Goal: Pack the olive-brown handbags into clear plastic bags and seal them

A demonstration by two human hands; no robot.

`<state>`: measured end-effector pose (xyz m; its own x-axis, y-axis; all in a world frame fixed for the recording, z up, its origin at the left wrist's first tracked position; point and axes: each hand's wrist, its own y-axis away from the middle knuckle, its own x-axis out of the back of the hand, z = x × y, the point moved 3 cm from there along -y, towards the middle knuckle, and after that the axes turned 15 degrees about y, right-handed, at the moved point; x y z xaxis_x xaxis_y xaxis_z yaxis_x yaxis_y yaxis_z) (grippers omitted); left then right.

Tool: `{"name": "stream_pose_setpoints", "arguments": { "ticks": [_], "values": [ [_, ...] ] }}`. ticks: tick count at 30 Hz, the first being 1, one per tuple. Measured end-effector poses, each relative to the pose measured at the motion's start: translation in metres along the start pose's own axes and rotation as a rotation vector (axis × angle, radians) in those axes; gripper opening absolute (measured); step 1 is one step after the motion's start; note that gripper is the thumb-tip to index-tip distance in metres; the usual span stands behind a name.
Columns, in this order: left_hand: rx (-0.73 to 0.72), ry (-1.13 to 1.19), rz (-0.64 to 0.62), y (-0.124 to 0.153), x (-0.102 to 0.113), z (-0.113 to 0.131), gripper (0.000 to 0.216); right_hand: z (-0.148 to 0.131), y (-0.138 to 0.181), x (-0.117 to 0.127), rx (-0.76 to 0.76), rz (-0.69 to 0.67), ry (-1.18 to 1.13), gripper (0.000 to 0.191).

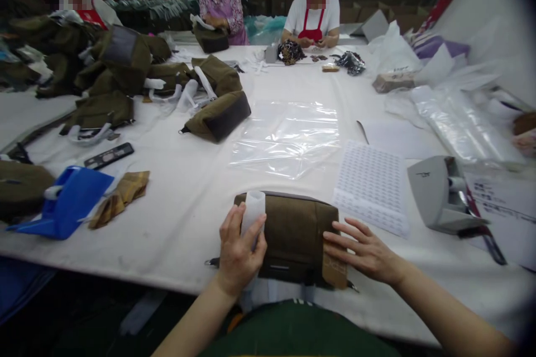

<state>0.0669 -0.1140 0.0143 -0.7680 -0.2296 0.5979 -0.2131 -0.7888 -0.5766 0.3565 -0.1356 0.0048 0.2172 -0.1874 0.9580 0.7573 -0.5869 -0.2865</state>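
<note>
An olive-brown fabric bag (293,228) lies on its side at the table's front edge, before my body. My left hand (243,245) is closed around a handle wrapped in white foam (254,205) at the bag's left end. With fingers stretched out, my right hand (362,248) touches the bag's right end, where a brown tag (334,268) hangs. Metal clips show at both lower corners of the bag. Just beyond it, a clear plastic bag (288,139) is spread flat on the table.
A sheet of printed labels (371,184) and a grey tape dispenser (439,195) sit to the right. On the left are a blue plastic holder (69,201), a folded brown cloth (121,198) and piled olive bags (121,61). Several people work across the white table (176,206).
</note>
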Motion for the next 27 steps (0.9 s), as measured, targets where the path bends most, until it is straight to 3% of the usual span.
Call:
{"name": "stream_pose_setpoints", "arguments": {
  "ticks": [3, 7, 11, 15, 18, 20, 22, 25, 27],
  "values": [
    [-0.058, -0.085, -0.111, -0.005, -0.005, 0.0, 0.06, -0.001, -0.021, 0.02, -0.017, 0.004, -0.159, 0.031],
    [-0.188, -0.17, -0.066, -0.004, -0.006, -0.002, 0.074, -0.004, -0.062, 0.034, -0.252, -0.057, -0.253, 0.024],
    [-0.193, -0.156, -0.074, -0.006, -0.001, -0.002, 0.074, -0.015, -0.093, 0.027, -0.252, -0.006, -0.156, 0.019],
    [-0.227, -0.059, -0.2, -0.022, -0.003, 0.012, 0.056, -0.028, -0.108, 0.014, -0.31, 0.066, -0.117, 0.024],
    [-0.181, 0.015, -0.321, -0.034, -0.013, 0.017, 0.028, -0.025, -0.101, 0.009, -0.428, 0.112, -0.202, 0.022],
    [-0.127, 0.07, -0.336, -0.039, -0.019, 0.014, 0.013, -0.017, -0.082, 0.011, -0.572, 0.24, -0.232, 0.019],
    [-0.108, 0.126, -0.312, -0.041, -0.022, 0.01, 0.013, -0.01, -0.057, 0.013, -0.683, 0.366, -0.159, 0.02],
    [-0.113, 0.172, -0.283, -0.039, -0.023, 0.006, 0.013, -0.012, -0.036, 0.006, -0.66, 0.323, -0.045, 0.027],
    [-0.104, 0.175, -0.281, -0.039, -0.023, 0.005, 0.013, -0.017, -0.04, -0.003, -0.652, 0.274, -0.046, 0.02]
  ]
}}
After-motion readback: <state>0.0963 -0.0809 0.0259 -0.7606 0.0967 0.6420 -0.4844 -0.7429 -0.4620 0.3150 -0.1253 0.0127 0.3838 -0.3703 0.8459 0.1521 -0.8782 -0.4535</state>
